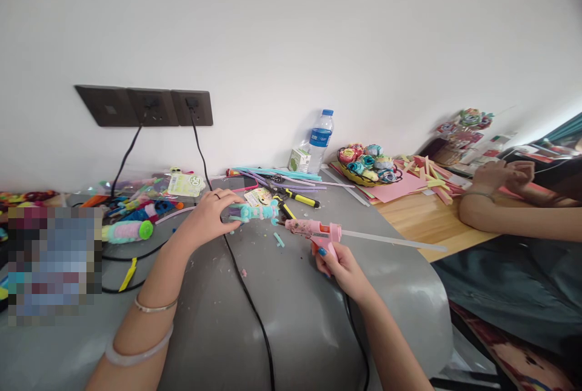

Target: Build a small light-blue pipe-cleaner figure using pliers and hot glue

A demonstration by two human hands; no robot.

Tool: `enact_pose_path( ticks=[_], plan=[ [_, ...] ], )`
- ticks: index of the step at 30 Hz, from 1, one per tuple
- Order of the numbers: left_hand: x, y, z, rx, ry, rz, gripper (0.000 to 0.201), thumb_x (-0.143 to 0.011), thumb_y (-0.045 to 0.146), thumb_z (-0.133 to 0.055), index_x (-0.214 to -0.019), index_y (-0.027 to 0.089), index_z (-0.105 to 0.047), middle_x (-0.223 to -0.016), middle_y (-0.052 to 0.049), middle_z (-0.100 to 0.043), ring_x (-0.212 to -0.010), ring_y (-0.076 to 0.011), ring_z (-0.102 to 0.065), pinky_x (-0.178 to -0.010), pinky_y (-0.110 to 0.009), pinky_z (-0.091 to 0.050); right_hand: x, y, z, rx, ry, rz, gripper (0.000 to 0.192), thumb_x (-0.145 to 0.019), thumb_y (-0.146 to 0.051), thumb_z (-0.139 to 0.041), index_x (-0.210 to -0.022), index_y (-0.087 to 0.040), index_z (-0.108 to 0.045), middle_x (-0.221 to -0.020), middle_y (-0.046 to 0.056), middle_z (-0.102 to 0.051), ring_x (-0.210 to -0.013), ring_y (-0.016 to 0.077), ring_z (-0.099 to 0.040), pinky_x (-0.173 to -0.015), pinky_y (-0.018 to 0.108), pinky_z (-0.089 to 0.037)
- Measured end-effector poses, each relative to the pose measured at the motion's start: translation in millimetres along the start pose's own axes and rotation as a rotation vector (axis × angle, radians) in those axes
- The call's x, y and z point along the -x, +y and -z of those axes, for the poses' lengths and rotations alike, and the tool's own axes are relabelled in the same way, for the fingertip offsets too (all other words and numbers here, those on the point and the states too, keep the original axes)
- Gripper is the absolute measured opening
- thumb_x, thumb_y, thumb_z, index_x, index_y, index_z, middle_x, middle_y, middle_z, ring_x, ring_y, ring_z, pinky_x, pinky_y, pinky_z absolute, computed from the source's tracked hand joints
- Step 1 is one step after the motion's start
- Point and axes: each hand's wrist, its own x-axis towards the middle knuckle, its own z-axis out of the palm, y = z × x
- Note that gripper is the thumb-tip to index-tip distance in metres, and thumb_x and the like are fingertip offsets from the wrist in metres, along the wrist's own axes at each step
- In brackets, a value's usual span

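My left hand (210,216) holds a small turquoise pipe-cleaner figure (255,212) just above the grey table (291,318). My right hand (339,265) grips the handle of a pink glue gun (313,230). The gun's nozzle points left at the figure's right end, and a clear glue stick (391,239) juts out of its back to the right. A black cord (248,300) runs between my arms toward the table's near edge. A small turquoise scrap (279,239) lies below the figure.
Pipe cleaners, yellow-handled pliers (297,197), a water bottle (320,139) and a small carton (299,160) stand at the back. A basket of fabric roses (369,163) and paper strips lie right. Another person's arms (504,200) rest on the wooden table. Craft clutter fills the left.
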Motion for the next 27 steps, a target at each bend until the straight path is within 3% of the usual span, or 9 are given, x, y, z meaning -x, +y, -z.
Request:
enact_pose_path(
  ticks=[9,16,19,24,27],
  plan=[
    [1,-1,-0.7,-0.008,0.005,-0.012,0.033,-0.083,0.031,-0.065,-0.116,0.028,-0.065,-0.131,-0.006,-0.066,-0.127,-0.0307,-0.055,-0.105,-0.048,-0.042,0,-3,-1,0.031,0.028,-0.012,0.057,-0.093,-0.07,-0.041,-0.076,-0.018,-0.056,-0.05,-0.003,-0.046,-0.049,0.012,-0.038,-0.053,0.027,-0.033],
    [0,-2,-1.3,-0.028,0.034,-0.025,0.033,-0.081,0.03,-0.066,-0.114,0.027,-0.066,-0.126,-0.006,-0.068,-0.125,-0.0313,-0.057,-0.104,-0.048,-0.043,5,-5,0,0.165,0.111,-0.048,0.056,-0.09,-0.064,-0.049,-0.09,-0.012,-0.069,-0.054,-0.001,-0.049,-0.049,0.012,-0.039,-0.049,0.026,-0.033],
    [0,-3,-1.0,-0.033,0.05,-0.019,0.034,-0.081,0.031,-0.066,-0.115,0.028,-0.065,-0.128,-0.006,-0.067,-0.122,-0.031,-0.058,-0.104,-0.048,-0.044,9,-7,4,0.227,0.178,-0.024,0.055,-0.088,-0.062,-0.053,-0.095,-0.011,-0.072,-0.054,-0.001,-0.05,-0.05,0.0129,-0.041,-0.049,0.026,-0.034],
    [-2,1,2.5,-0.054,0.086,-0.003,0.028,-0.082,0.032,-0.064,-0.109,0.026,-0.065,-0.118,-0.005,-0.07,-0.111,-0.0292,-0.063,-0.099,-0.045,-0.046,10,-13,16,0.142,0.332,0.04,0.056,-0.09,-0.068,-0.048,-0.072,-0.018,-0.065,-0.058,0.003,-0.058,-0.054,0.0155,-0.049,-0.052,0.028,-0.039],
    [-3,1,4.7,-0.099,0.211,0.045,0.027,-0.082,0.031,-0.064,-0.109,0.025,-0.065,-0.114,-0.006,-0.071,-0.109,-0.0293,-0.063,-0.099,-0.045,-0.045,7,-11,31,0.026,0.451,-0.019,0.06,-0.09,-0.073,-0.04,-0.076,-0.019,-0.063,-0.061,0.005,-0.061,-0.051,0.0157,-0.049,-0.05,0.028,-0.039]
  ],
)
